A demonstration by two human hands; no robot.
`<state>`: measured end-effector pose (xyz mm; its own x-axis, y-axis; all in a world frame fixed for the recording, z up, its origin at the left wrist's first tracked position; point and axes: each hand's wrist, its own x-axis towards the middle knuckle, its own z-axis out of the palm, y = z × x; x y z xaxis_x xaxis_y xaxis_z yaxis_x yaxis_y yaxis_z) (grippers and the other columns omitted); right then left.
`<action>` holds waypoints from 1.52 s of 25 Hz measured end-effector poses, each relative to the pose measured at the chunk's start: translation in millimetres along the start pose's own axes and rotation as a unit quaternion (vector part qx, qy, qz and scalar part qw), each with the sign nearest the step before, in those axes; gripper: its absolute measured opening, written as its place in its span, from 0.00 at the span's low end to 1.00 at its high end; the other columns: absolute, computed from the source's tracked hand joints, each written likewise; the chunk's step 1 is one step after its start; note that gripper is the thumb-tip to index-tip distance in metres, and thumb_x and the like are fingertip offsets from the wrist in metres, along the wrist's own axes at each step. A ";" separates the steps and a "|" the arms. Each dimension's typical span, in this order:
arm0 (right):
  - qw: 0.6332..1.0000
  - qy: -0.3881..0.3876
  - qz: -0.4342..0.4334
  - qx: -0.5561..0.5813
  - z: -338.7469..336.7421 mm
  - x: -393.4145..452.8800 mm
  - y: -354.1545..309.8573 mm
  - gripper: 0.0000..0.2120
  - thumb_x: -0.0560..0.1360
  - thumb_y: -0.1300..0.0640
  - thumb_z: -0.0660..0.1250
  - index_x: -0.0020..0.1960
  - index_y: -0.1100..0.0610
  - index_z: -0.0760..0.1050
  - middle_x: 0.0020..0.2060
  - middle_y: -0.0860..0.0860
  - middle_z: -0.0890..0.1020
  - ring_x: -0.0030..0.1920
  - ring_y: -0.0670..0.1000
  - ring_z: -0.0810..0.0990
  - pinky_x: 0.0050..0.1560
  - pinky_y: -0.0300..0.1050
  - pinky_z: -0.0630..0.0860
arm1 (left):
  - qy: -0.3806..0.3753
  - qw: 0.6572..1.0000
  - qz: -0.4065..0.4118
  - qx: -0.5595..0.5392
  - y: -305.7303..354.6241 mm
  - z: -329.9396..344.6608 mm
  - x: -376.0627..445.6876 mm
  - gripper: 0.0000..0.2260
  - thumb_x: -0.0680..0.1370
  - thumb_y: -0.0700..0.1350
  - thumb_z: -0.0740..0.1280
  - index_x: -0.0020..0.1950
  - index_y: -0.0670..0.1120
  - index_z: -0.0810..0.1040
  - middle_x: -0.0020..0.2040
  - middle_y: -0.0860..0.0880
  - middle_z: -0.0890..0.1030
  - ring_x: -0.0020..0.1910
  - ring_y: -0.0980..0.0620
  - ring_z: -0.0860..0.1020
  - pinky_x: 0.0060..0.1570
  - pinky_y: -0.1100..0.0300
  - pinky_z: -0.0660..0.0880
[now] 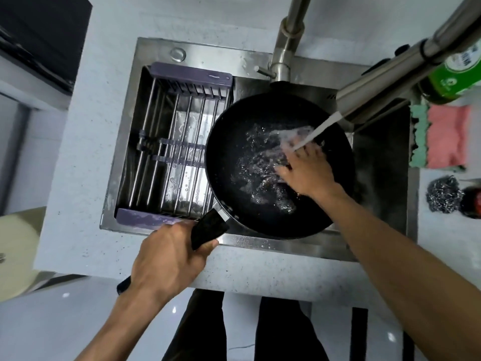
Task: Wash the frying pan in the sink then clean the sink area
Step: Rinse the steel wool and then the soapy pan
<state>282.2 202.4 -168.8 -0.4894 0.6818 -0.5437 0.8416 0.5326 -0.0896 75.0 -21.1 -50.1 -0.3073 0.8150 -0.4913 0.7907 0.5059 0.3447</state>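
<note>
Left hand [169, 256]: fingers wrapped round the handle [208, 229]
Right hand [304, 170]: fingers spread flat inside the pan [234, 165]
Water [320, 128]: falling from the tap [369, 100] onto the right fingers

Bright even light, glare on the sink rim [260, 243], wide-angle bending at edges, blurred water stream [316, 130]
</note>
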 end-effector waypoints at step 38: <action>0.839 0.349 0.128 0.398 -197.1 -116.5 25.2 0.13 0.67 0.42 0.70 0.40 0.51 0.80 0.33 0.42 0.82 0.38 0.39 0.81 0.40 0.42 0.76 | -0.266 0.896 -0.035 -0.353 9.8 3.6 -39.2 0.11 0.77 0.48 0.71 0.47 0.39 0.81 0.33 0.48 0.65 0.28 0.52 0.56 0.29 0.59 0.52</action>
<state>315.4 235.3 56.7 -0.0516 0.9981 -0.0344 0.6898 0.0107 -0.7240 96.7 -49.1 -30.3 0.1015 0.6184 -0.7793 0.1896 0.7570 0.6253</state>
